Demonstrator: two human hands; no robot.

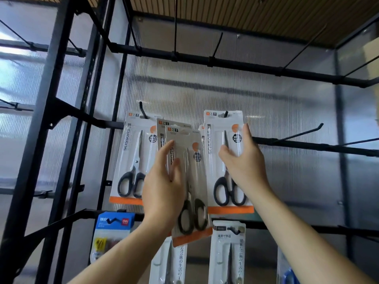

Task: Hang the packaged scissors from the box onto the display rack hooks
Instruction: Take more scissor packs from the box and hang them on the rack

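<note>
Backdrop: ribbed translucent panels are seen behind a black rack, under a slatted wooden ceiling.
Hung at left: the left pack of black-handled scissors is carried by the left hook on the middle bar.
Hung at right: the right pack is threaded on the right hook, whose tip is seen through the card's hole.
In hand: the held pack is kept off the hooks, slightly tilted, in front of the rack and between the two hung packs; a second pack is seen just behind it, offset up and to the left.
Left grip: the held pack is pinched at its left edge by the left hand, the thumb laid on the front.
Right grip: the right pack is pinched by the right hand, thumb on the front, fingers curled round the right edge.
Spare: a free hook juts from the same bar, well apart from the right pack.
Below: a blue pack and white packs are hung on the lower row.
</note>
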